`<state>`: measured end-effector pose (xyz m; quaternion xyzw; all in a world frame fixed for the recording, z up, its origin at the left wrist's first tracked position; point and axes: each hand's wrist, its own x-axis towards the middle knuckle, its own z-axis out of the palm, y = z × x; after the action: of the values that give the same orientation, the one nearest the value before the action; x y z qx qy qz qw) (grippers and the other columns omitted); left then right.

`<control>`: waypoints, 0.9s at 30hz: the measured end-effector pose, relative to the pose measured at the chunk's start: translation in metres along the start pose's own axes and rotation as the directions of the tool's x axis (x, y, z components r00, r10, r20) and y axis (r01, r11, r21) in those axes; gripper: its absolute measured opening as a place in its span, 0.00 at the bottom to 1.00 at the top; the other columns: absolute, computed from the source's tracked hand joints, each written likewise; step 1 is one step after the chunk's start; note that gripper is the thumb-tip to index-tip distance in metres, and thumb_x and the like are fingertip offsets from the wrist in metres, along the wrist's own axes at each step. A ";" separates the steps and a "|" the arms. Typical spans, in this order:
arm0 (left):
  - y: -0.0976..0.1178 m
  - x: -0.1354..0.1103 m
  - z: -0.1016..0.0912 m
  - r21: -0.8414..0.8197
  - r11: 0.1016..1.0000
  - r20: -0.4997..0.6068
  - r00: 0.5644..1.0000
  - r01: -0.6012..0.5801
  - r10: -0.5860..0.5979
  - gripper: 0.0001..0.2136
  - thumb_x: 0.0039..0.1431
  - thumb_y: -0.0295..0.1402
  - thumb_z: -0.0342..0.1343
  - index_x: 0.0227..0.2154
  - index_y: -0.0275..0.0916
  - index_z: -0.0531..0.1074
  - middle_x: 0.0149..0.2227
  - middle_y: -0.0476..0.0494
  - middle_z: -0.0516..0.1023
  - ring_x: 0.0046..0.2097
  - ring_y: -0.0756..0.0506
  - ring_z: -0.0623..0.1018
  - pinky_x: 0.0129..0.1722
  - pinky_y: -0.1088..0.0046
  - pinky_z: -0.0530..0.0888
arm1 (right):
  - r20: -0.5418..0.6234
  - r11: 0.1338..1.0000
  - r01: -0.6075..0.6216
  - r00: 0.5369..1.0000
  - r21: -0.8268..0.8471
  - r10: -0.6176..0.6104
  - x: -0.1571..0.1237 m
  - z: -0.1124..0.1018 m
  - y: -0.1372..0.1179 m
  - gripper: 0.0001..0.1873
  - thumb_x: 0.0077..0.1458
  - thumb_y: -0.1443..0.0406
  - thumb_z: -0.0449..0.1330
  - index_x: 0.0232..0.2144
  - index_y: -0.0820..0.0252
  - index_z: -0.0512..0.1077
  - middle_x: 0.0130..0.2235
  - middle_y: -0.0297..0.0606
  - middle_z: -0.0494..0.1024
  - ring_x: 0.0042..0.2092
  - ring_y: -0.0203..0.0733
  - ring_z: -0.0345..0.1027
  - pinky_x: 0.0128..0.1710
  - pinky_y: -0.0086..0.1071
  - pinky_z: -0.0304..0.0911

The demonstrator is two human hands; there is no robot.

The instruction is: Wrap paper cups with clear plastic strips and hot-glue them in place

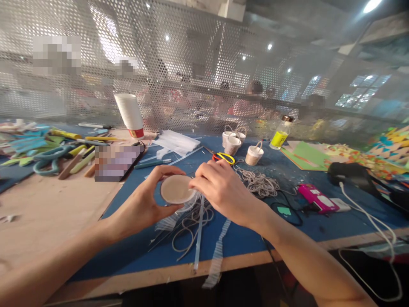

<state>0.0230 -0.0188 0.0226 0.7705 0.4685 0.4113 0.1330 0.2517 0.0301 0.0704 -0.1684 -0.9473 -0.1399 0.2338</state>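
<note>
My left hand curls round a small paper cup held on its side, its round pale bottom facing me. My right hand pinches at the cup's right edge, where thin cord and a pleated paper strip hang down. Both hands hover over a blue mat. Loose loops of cord and pleated strips lie on the mat just below the cup.
Yellow-handled scissors lie behind my right hand. Small cup baskets with handles stand further back, with a yellow bottle, a bundle of cord, a stack of paper cups, a pink device and a perforated metal screen.
</note>
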 end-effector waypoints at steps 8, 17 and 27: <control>-0.001 0.000 0.001 0.034 0.999 -0.005 1.000 -0.008 0.008 0.28 0.55 0.35 0.66 0.56 0.47 0.61 0.53 0.42 0.72 0.54 0.38 0.76 0.51 0.62 0.76 | -0.044 0.983 -0.005 0.999 0.184 0.013 0.000 0.022 -0.015 0.09 0.68 0.70 0.55 0.43 0.59 0.75 0.42 0.39 0.74 0.44 0.42 0.63 0.45 0.37 0.53; 0.002 -0.001 0.002 0.042 0.999 -0.005 1.000 -0.023 0.023 0.27 0.54 0.34 0.66 0.55 0.46 0.61 0.54 0.42 0.73 0.54 0.38 0.75 0.52 0.61 0.75 | 0.050 0.989 0.079 0.995 0.125 -0.086 0.000 0.012 -0.009 0.10 0.67 0.72 0.55 0.41 0.59 0.76 0.44 0.40 0.74 0.45 0.43 0.63 0.45 0.38 0.53; -0.004 -0.001 0.001 -0.009 1.000 -0.038 0.999 0.000 0.000 0.28 0.54 0.38 0.67 0.55 0.46 0.62 0.55 0.40 0.73 0.56 0.36 0.75 0.54 0.57 0.75 | -0.023 0.988 -0.005 1.000 0.151 0.009 -0.002 0.013 -0.006 0.10 0.69 0.70 0.54 0.42 0.59 0.76 0.41 0.39 0.74 0.43 0.42 0.63 0.44 0.37 0.53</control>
<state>0.0214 -0.0172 0.0192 0.7618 0.4693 0.4280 0.1274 0.2461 0.0287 0.0567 -0.1519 -0.9517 -0.0688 0.2578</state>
